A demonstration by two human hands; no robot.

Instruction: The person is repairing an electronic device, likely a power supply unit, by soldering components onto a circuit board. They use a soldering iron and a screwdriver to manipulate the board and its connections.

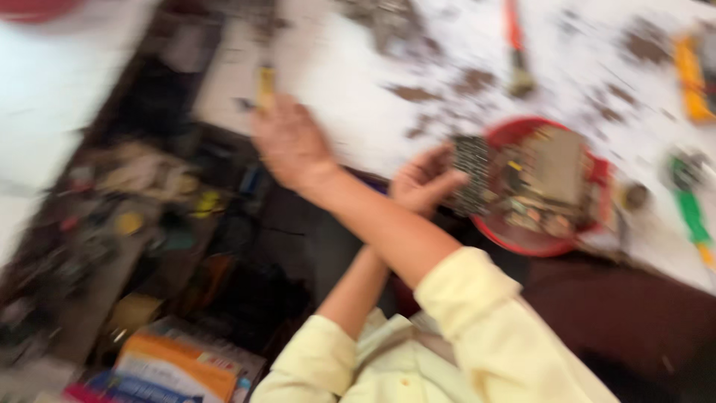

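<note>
1. Arms cross; the whole view is motion-blurred.
2. The left hand [425, 181] curls its fingers on the edge of a circuit board [533, 179], resting over a red bowl [522, 237] on the counter [358, 89].
3. The right hand [291, 142] grips a yellow-handled tool [265, 88]; its tip is indistinct.

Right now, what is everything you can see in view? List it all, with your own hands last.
circuit board: one, brown and grey, on the red bowl
red bowl: one, right of centre on the white table
orange-handled tool: one, top centre
green-handled tool: one, right edge
yellow object: one, top right, blurred
orange box: one, bottom left
cluttered tray: one, dark, left
right hand: crossed to the left, at a yellow-handled tool
left hand: on the circuit board's left edge
</note>
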